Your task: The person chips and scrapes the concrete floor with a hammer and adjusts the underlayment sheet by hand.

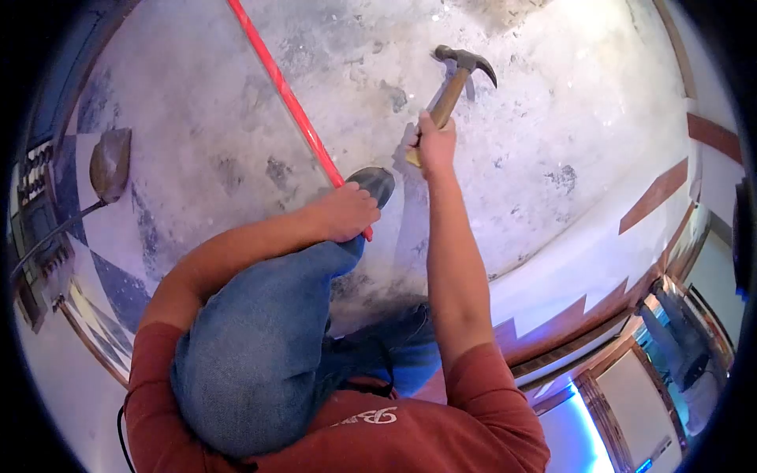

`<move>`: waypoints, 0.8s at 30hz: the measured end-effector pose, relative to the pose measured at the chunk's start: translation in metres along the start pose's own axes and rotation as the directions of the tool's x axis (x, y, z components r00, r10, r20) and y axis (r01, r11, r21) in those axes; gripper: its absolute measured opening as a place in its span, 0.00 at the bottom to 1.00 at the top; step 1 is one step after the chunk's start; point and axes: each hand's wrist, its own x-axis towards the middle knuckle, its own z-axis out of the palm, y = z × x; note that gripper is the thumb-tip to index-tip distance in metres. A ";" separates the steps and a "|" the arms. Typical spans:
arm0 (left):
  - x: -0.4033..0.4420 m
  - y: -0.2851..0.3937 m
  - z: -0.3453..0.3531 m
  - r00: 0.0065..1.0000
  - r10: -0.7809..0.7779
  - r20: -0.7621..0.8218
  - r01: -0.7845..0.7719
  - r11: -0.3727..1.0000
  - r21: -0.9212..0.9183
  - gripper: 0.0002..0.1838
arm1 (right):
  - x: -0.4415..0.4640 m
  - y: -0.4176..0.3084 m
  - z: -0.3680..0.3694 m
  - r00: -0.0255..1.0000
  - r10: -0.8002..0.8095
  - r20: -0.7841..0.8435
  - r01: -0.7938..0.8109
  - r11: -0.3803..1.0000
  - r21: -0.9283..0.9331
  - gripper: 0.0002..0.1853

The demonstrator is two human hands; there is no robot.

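Observation:
My right hand (436, 148) is closed around the wooden handle of a claw hammer (449, 96), whose dark metal head points away from me just over the floor. My left hand (347, 213) grips a long red bar (285, 96) near its lower end; a short red tip shows below the fingers. The bar slants up and to the left, and its far end runs out of view. Beside the left hand, the toe of a dark shoe (374, 184) rests on the floor. My bent knee in jeans (252, 339) is under the left forearm.
The scuffed, pale floor (536, 102) has dark patches. At the left lies a shovel (110, 164) with a dirty blade, by blue and white checks. Reddish-brown tile-like shapes (654, 197) edge the right side. Another person (686, 339) is at the far right, near a doorway.

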 end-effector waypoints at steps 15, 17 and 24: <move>0.000 -0.006 0.006 0.995 0.001 -0.096 -0.003 1.000 -0.024 0.12 | 0.017 0.011 0.018 0.983 -0.022 -0.183 0.068 0.966 0.249 0.10; 0.000 -0.003 0.007 0.990 0.034 -0.136 -0.040 0.998 -0.047 0.12 | 0.021 0.022 0.019 0.995 0.095 0.030 -0.099 0.949 0.300 0.12; 0.002 -0.007 0.008 0.996 0.022 -0.089 -0.024 0.999 -0.024 0.13 | -0.008 -0.009 0.028 0.777 0.433 0.458 -0.546 0.824 0.148 0.14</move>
